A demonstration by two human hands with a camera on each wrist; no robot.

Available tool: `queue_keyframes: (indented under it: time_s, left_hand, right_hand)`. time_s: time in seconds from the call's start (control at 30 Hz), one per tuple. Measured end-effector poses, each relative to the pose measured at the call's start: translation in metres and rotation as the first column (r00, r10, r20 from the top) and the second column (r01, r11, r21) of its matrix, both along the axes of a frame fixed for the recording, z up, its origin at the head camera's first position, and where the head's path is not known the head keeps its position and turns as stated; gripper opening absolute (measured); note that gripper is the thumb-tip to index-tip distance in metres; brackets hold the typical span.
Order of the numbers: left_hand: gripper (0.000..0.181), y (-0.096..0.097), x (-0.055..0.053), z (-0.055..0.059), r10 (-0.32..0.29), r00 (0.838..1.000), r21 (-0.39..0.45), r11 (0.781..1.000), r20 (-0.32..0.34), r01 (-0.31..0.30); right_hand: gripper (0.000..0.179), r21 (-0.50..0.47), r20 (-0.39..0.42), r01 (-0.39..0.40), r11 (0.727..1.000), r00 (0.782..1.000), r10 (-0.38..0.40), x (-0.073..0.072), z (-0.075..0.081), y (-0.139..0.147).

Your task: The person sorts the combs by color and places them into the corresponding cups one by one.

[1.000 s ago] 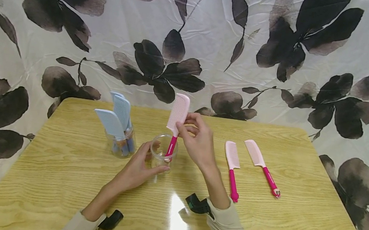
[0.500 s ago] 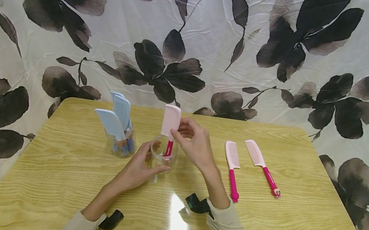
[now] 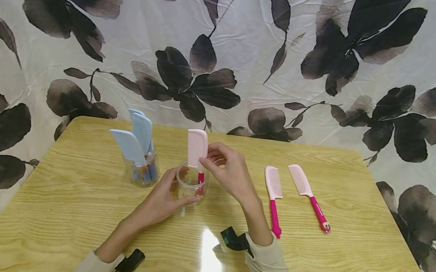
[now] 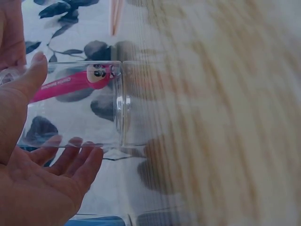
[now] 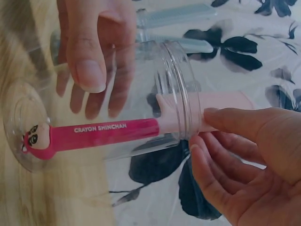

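A clear jar point(image 3: 186, 191) stands on the table. My left hand point(image 3: 160, 200) holds it round the side, thumb in front and fingers behind. A comb point(image 3: 196, 147) with pale pink teeth is upright in the jar, its magenta handle point(image 5: 106, 134) inside. The handle's cartoon-head end is close to the jar's base; whether it touches, I cannot tell. My right hand point(image 3: 230, 172) pinches the comb just above the rim, between thumb and fingers. To the right lie two similar pink combs, one nearer point(image 3: 274, 183) and one farther right point(image 3: 301, 181).
Left of my hands, a second clear jar point(image 3: 151, 175) holds several light blue combs point(image 3: 142, 131), teeth up. The wooden table point(image 3: 57, 208) ends at a floral cloth point(image 3: 256, 69) behind. Black cameras point(image 3: 131, 260) sit on both wrists.
My right hand has lowered the pink comb into the jar and shifted slightly left. The comb has turned more upright. My left hand and the jar have stayed put.
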State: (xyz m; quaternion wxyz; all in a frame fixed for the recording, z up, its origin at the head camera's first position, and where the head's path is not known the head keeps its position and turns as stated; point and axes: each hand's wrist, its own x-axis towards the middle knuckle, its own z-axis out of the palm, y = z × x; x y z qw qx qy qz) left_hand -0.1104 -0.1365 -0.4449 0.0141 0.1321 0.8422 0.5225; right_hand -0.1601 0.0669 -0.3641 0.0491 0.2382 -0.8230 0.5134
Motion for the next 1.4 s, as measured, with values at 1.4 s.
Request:
queue_keyframes:
  time_s: [1.4]
  left_hand:
    - [0.085,-0.001,-0.002,-0.001,-0.033,0.998,0.04,0.999,-0.057,0.036]
  right_hand:
    - [0.028,0.094,-0.033,0.26,0.961,0.966,-0.258,0.006,-0.023,0.09]
